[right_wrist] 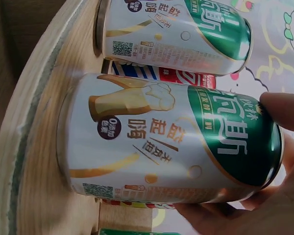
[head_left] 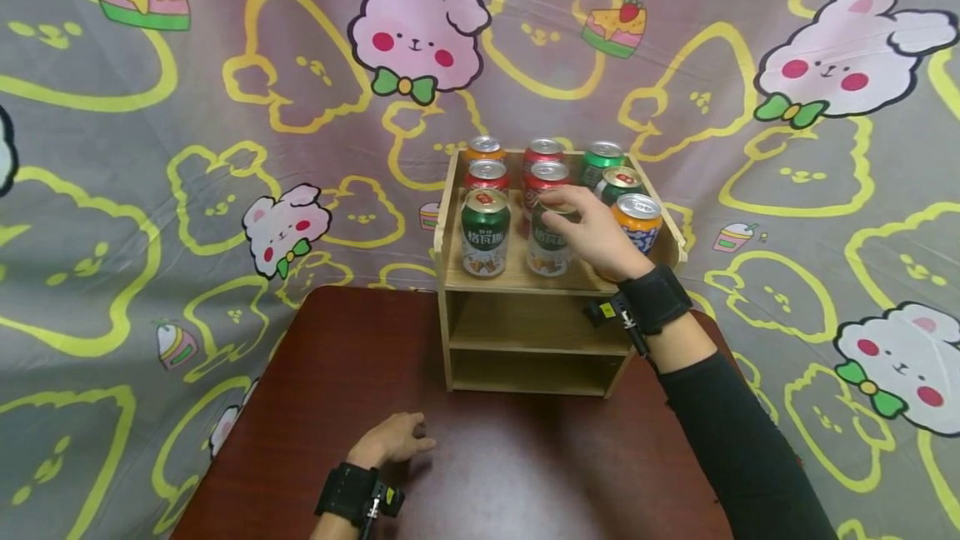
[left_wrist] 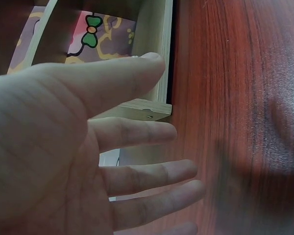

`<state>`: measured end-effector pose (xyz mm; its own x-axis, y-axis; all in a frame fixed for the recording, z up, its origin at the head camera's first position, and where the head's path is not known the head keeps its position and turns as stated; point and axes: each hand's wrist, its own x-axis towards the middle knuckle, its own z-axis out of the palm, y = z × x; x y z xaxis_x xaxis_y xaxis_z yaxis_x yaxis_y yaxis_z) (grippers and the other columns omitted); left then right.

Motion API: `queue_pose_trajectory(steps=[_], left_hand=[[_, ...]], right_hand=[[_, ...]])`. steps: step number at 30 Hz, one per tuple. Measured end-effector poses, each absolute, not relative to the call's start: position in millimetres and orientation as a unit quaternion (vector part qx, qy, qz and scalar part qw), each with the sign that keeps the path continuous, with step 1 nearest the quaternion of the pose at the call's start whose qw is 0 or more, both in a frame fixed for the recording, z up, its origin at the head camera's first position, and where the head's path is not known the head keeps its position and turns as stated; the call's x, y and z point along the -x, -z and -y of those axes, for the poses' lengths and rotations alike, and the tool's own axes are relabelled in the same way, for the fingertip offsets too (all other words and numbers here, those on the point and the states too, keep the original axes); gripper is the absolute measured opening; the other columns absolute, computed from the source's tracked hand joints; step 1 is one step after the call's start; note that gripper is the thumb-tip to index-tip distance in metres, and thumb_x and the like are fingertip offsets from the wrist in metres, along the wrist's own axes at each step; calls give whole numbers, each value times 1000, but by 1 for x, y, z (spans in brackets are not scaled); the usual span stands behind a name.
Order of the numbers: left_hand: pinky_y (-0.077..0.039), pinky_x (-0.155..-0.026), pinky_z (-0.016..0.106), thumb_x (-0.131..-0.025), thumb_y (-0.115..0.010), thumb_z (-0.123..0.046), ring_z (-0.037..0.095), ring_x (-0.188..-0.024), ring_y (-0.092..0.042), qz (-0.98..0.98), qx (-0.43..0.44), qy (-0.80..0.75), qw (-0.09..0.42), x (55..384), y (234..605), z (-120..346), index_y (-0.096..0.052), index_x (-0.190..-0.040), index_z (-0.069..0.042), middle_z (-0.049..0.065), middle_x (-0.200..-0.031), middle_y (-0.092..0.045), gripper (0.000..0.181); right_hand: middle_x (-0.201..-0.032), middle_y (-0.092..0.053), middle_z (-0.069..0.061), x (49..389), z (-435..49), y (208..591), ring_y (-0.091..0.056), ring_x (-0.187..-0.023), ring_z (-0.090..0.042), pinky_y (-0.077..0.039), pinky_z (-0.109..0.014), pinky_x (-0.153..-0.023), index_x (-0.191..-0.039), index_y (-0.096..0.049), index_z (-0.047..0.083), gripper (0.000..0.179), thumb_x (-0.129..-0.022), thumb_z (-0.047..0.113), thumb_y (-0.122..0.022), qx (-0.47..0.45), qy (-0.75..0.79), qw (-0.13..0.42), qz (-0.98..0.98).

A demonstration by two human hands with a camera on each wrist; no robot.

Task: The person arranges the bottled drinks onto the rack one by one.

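On the top shelf of a small wooden rack, my right hand (head_left: 592, 232) grips a green-and-white drink can (right_wrist: 152, 142) near its upper end, thumb on one side and fingers on the other. The can stands at the front middle of the shelf, its base at the board. A matching green-and-white can (head_left: 484, 236) is to its left, and an orange-and-blue can (head_left: 639, 219) is to its right, partly behind the hand. Low over the dark red table, my left hand (head_left: 392, 438) holds nothing; its fingers are loosely extended in the left wrist view.
The wooden rack (head_left: 525, 283) has two lower levels below the top shelf. Behind the front cans stand red cans (head_left: 546, 175), a green can (head_left: 602, 158) and an orange can (head_left: 484, 148). A patterned cloth (head_left: 300, 107) hangs behind the table (head_left: 360, 340).
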<state>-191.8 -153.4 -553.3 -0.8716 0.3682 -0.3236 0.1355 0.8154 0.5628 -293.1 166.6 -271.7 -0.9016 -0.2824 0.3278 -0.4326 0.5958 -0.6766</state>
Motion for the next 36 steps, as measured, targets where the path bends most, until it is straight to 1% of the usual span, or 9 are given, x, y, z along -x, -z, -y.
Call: queue_pose_trajectory(steps=[5,8,13,21,26,32,36], left_hand=[[-44,-85,53,-87,-68,-29,37,-104,-58,-929,-137,-268,213,192,554,154,-59,-119,2,20,-111,-62,46],[-44,-85,53,-87,-68,-29,37,-105,-58,-927,-136,-274,217,192,554,153,-58,-120,3,20,-111,-62,47],[-44,-86,53,-87,-68,-28,37,-105,-58,-925,-138,-278,218,190,553,153,-57,-121,4,21,-112,-62,48],[-43,-88,53,-87,-67,-29,38,-108,-57,-928,-138,-272,213,190,554,152,-56,-123,5,20,-112,-62,51],[-42,-89,54,-87,-67,-28,39,-109,-55,-930,-140,-269,209,188,554,150,-56,-123,5,21,-113,-62,49],[-42,-88,54,-87,-68,-29,38,-109,-56,-928,-133,-272,217,188,554,150,-55,-124,5,21,-114,-62,52],[-43,-87,54,-87,-68,-30,38,-107,-57,-925,-134,-278,221,186,554,149,-55,-124,6,21,-112,-62,53]], right_hand=[[-141,-39,-12,294,-169,272,-33,-131,-27,-31,-48,-101,-125,-59,5,34,-95,19,-58,-213,-402,103,884],[-142,-38,-10,294,-170,272,-33,-131,-27,-30,-48,-103,-126,-58,5,33,-96,19,-56,-220,-404,96,883],[-148,-32,-11,294,-173,273,-29,-135,-28,-28,-50,-105,-128,-57,6,34,-97,20,-54,-222,-397,85,886],[-138,-45,-9,294,-167,275,-35,-130,-25,-32,-46,-103,-130,-57,9,37,-95,21,-59,-226,-375,124,890],[-138,-44,-9,295,-167,277,-36,-130,-24,-32,-45,-103,-129,-57,10,36,-95,20,-58,-233,-371,131,889],[-139,-41,-11,295,-167,278,-34,-130,-26,-32,-46,-102,-130,-54,8,35,-96,19,-55,-241,-377,120,886],[-138,-42,-12,295,-166,280,-35,-129,-26,-32,-47,-102,-129,-55,7,35,-96,19,-55,-239,-374,126,887]])
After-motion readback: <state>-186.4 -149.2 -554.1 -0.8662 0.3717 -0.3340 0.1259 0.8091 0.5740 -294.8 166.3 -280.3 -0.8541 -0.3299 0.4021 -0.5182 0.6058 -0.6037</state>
